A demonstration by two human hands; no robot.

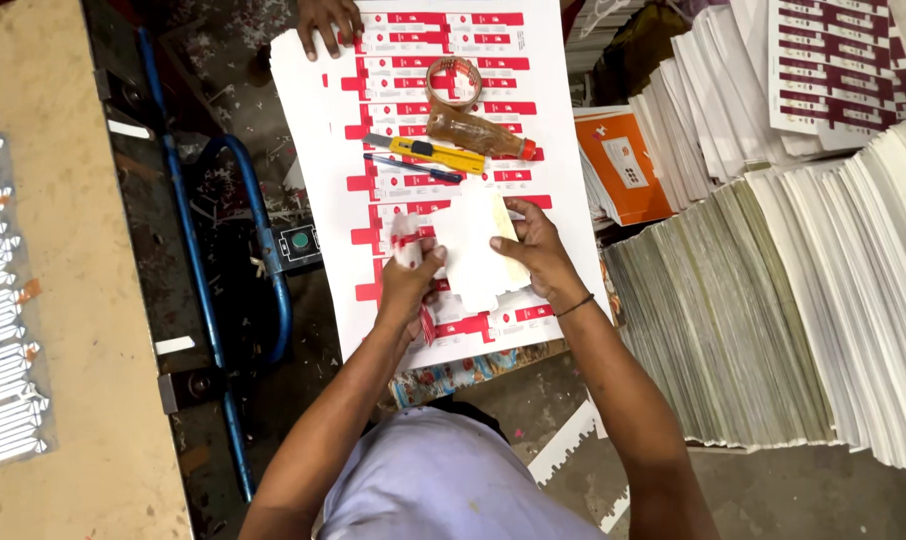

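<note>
Between both hands: white die-cut card, pinched each side.

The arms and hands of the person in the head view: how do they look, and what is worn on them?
Both forearms are bare, with no gloves on the left hand or the right hand. A thin dark band circles the right wrist. No watch or rings can be seen. Short pale lavender sleeves of a shirt end at the upper arms.
</note>
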